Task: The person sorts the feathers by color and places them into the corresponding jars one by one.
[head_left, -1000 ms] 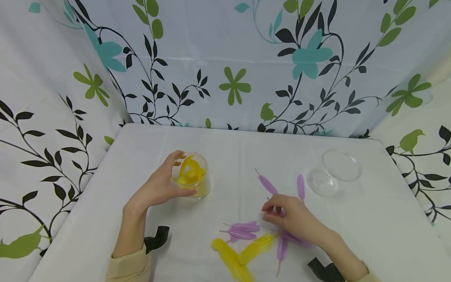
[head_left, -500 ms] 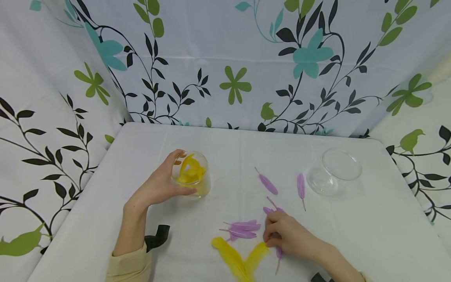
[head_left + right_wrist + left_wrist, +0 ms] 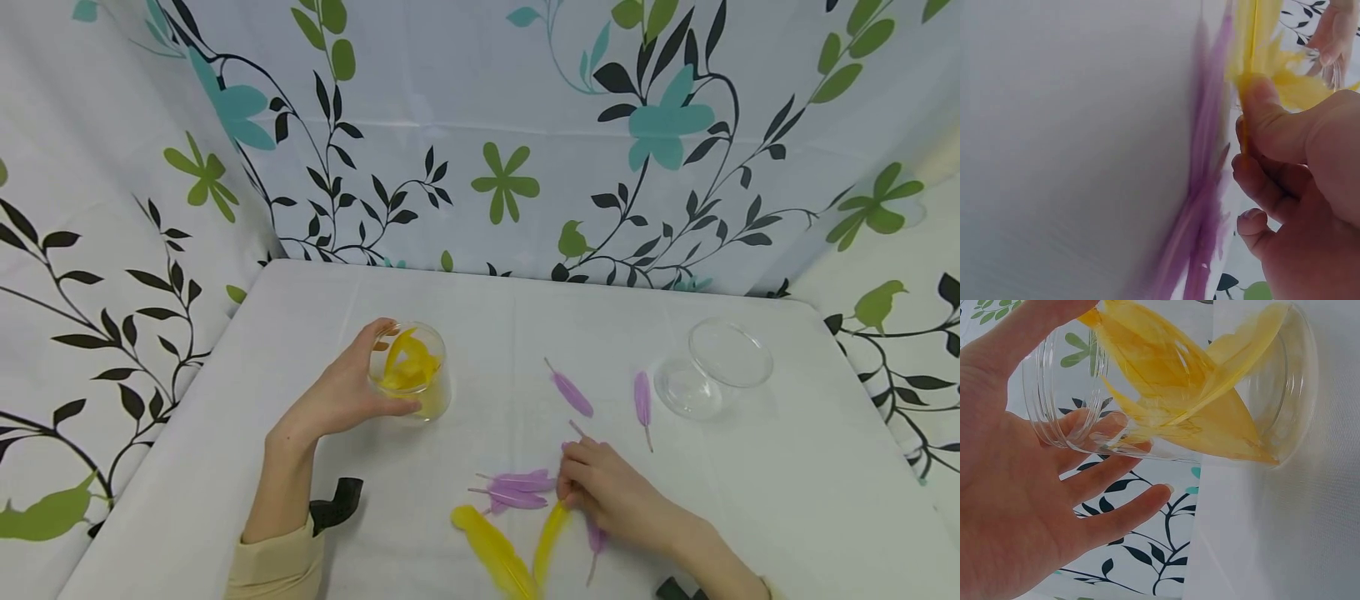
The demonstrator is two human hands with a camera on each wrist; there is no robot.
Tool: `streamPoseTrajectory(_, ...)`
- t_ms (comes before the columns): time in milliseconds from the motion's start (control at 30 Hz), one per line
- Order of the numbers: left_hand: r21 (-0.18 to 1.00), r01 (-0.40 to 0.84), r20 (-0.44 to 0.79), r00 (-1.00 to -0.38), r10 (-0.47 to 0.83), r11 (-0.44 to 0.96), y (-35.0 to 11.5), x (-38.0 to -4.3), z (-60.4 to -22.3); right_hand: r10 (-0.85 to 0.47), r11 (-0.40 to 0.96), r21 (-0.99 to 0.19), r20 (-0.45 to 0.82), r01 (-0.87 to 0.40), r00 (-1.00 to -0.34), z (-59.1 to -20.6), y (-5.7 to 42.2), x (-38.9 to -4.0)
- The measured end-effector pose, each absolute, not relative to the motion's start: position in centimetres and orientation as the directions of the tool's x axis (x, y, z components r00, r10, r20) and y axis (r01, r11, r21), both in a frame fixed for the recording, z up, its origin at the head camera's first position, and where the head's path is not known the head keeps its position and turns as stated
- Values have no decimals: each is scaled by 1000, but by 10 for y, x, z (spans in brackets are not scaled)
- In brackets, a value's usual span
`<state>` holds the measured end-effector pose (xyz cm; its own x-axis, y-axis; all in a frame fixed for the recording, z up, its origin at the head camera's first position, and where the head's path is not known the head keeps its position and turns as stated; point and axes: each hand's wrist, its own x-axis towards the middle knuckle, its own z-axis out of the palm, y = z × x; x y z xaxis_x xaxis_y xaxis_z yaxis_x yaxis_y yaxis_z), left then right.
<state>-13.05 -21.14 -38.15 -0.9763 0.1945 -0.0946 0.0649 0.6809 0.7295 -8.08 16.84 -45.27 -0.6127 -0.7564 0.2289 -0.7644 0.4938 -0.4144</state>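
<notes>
My left hand [image 3: 337, 392] grips a clear jar [image 3: 435, 404] at the left of the table, thumb on the near side and fingers around the far side. Inside it are curled yellow feathers [image 3: 1166, 381]. Right of centre, my right hand [image 3: 611, 492] pinches a yellow feather [image 3: 551, 533] by its quill between thumb and fingers, as the right wrist view shows. Another yellow feather [image 3: 491, 550] lies on the table beside it. Purple feathers [image 3: 517, 498] lie in a small bunch left of that hand, and one purple feather [image 3: 596, 542] is partly hidden beneath it.
A second clear jar [image 3: 765, 367] stands at the back right of the white table [image 3: 817, 483]. Between it and my right hand lie a purple feather [image 3: 572, 394] and an upright-lying purple feather [image 3: 642, 400]. Patterned curtains [image 3: 450, 108] enclose the table.
My right hand has moved down from over the purple feathers and taken hold of a yellow feather, which has turned narrower and more upright in view. My left hand keeps the jar in place.
</notes>
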Motion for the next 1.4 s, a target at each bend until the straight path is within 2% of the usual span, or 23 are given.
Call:
streamPoseTrajectory(167,730,61,-97,-977,192,681,-211,-131,-381,-720,496,-432,279,-753,-635,-444,166,-88)
streamPoseTrajectory(333,731,60,-98,-977,191,680,-212,-131,-383,-671,503,-508,281,-699,-687,-428,164,-97)
streamPoseTrajectory(433,732,61,-97,-977,192,679,-213,-131,-383,-630,505,-553,289,-663,-721,-415,160,-107)
streamPoseTrajectory(567,733,56,-98,-977,187,678,-212,-131,-383,-577,517,-557,335,-650,-745,-394,150,-123)
streamPoseTrajectory(1033,725,58,-98,-978,186,687,-210,-131,-382,-481,531,-504,482,-681,-732,-331,93,-162)
streamPoseTrajectory(1300,722,41,-114,-978,176,691,-210,-130,-380,-546,570,-436,431,-696,-718,-327,54,-172)
streamPoseTrajectory(1400,725,35,-118,-978,174,688,-211,-130,-379,-601,570,-382,410,-728,-686,-330,38,-173)
